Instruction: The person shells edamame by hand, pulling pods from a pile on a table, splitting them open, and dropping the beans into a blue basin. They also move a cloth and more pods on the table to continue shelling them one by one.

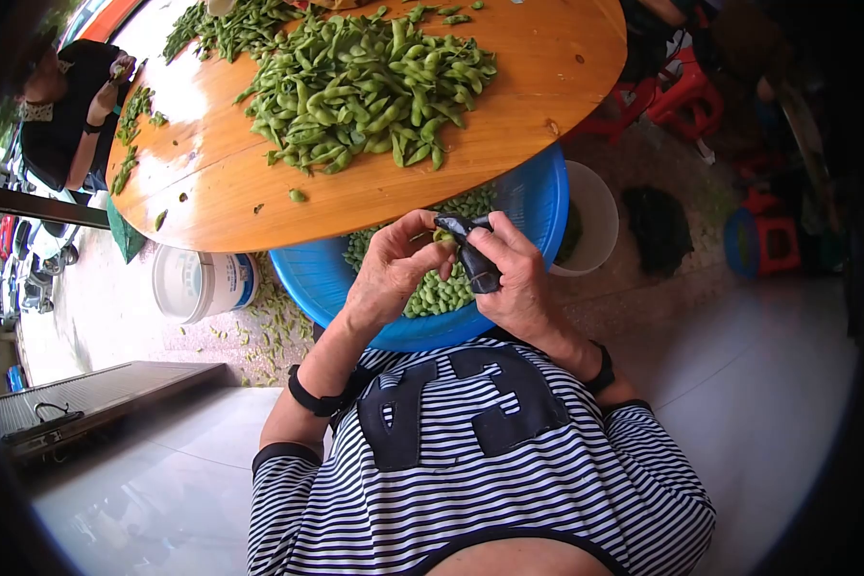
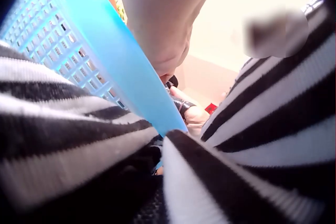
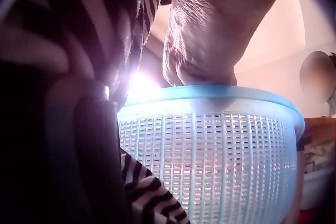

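Over a blue plastic basket [image 1: 293, 283], my left hand [image 1: 394, 269] pinches a green soybean pod [image 1: 443, 235] between thumb and fingers. My right hand [image 1: 520, 278] faces it, fingers curled about a glossy black piece [image 1: 480, 269] whose tip meets the pod. I cannot tell what kind of thing the black piece is. Shelled green beans [image 1: 437, 296] lie in the basket below the hands. In the left wrist view, the basket's slotted side [image 2: 79, 50] and striped cloth take up much of the picture. The right wrist view shows a forearm [image 3: 210, 29] above the basket rim.
A wooden table [image 1: 528, 86] overhangs the basket and bears a large heap of pods [image 1: 355, 91]. White buckets [image 1: 202, 283] stand on both sides. Scattered pod pieces [image 1: 274, 326] litter the floor at left. Another person [image 1: 62, 125] sits across the table; red stools [image 1: 686, 96] stand at right.
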`<state>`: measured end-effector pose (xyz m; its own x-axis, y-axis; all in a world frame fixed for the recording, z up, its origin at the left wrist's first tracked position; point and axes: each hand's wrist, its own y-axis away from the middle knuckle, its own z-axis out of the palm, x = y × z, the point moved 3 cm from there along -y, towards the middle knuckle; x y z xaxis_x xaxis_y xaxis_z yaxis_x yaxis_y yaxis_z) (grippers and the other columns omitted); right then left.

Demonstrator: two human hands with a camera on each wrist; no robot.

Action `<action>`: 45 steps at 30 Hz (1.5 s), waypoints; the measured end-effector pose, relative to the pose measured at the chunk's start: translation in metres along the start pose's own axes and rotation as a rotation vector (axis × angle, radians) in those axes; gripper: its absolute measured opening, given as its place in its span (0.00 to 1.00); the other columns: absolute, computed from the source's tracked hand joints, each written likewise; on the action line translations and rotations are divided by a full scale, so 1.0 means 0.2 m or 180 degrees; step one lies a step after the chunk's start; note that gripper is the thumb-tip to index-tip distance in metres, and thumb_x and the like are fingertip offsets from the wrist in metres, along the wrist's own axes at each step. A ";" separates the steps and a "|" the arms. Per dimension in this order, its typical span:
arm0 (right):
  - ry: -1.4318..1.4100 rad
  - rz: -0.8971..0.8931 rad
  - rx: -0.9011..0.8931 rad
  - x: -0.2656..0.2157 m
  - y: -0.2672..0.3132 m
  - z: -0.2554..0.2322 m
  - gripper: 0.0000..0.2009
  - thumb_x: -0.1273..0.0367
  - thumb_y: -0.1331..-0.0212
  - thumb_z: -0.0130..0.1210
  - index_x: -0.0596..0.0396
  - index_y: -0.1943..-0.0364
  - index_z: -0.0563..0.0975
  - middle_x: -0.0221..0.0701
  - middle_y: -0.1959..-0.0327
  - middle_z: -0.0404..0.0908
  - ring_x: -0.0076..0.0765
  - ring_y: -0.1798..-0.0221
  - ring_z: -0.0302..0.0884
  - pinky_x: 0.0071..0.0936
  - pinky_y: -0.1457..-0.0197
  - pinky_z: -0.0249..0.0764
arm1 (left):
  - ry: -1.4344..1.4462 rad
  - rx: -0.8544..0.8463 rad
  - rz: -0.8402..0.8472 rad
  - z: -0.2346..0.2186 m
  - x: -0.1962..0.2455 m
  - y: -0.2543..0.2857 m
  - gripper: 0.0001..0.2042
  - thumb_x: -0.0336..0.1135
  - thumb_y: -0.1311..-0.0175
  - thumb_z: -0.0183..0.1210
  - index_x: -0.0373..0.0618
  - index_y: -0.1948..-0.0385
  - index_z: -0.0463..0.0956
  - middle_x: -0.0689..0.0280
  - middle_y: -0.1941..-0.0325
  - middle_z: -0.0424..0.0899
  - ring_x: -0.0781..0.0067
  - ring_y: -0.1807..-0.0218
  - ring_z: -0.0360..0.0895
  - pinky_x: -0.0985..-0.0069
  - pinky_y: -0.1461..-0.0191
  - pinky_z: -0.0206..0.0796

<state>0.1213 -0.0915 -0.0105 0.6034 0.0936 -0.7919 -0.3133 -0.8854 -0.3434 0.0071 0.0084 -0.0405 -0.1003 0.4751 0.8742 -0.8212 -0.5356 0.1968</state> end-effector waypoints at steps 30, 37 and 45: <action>0.0451 0.0534 0.0700 0.10 0.05 -0.48 0.10 0.82 0.52 0.52 0.64 0.63 0.74 0.39 0.68 0.73 0.40 0.67 0.72 0.26 0.63 0.67 | -0.2709 -0.0389 0.0664 -0.01 0.09 0.11 0.09 0.24 0.36 0.54 0.38 0.56 0.79 0.61 0.60 0.84 0.75 0.61 0.80 0.79 0.56 0.73; 0.2115 0.1193 0.0671 0.23 0.12 -0.70 0.15 0.82 0.51 0.52 0.66 0.55 0.73 0.50 0.62 0.77 0.59 0.57 0.75 0.38 0.55 0.70 | -0.3755 0.2287 0.1647 -0.33 0.40 0.18 0.06 0.26 0.44 0.61 0.38 0.64 0.80 0.62 0.69 0.82 0.72 0.71 0.79 0.74 0.65 0.71; 0.1065 0.0353 0.0591 0.07 -0.03 -0.45 0.12 0.82 0.52 0.53 0.63 0.60 0.74 0.45 0.67 0.76 0.54 0.63 0.77 0.34 0.60 0.71 | -0.5472 0.2710 0.1396 -0.34 0.42 0.14 0.07 0.31 0.41 0.58 0.39 0.64 0.79 0.55 0.66 0.81 0.58 0.66 0.80 0.64 0.61 0.70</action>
<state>0.1966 -0.1254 0.0259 0.7544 -0.1787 -0.6316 -0.4987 -0.7816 -0.3747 -0.0627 0.0810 0.0089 0.8021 -0.5455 0.2430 -0.4058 -0.7964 -0.4485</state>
